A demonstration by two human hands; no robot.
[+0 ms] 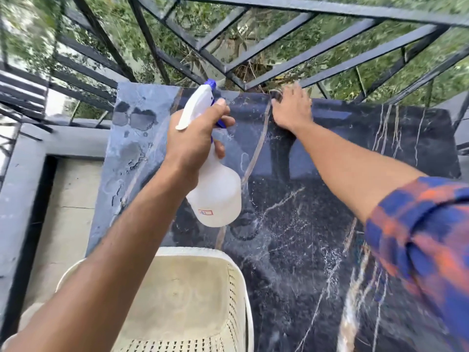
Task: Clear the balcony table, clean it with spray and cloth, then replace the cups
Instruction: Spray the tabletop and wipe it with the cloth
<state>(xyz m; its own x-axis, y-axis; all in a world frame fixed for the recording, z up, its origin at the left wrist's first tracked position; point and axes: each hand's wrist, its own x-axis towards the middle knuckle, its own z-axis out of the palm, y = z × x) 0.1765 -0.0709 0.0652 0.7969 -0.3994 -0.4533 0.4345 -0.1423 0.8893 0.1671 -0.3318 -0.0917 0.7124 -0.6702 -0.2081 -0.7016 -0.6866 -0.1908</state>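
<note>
Left hand [195,133] wraps the spray bottle [218,199] at its neck, finger on the trigger, nozzle aimed ahead over the wet table [304,237]. Beyond that grip, the right hand [291,110] lies flat, fingers spread, probably wiping; any cloth beneath is unclear.

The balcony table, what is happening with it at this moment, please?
A person is cleaning the dark marble table. The left grip holds a white spray bottle above it. The right grip lies flat, fingers spread, at the table's far edge; whether a cloth is beneath it, I cannot tell. Wet patches show on the left part. No cups are visible on it. A white plastic chair stands at the near side.
</note>
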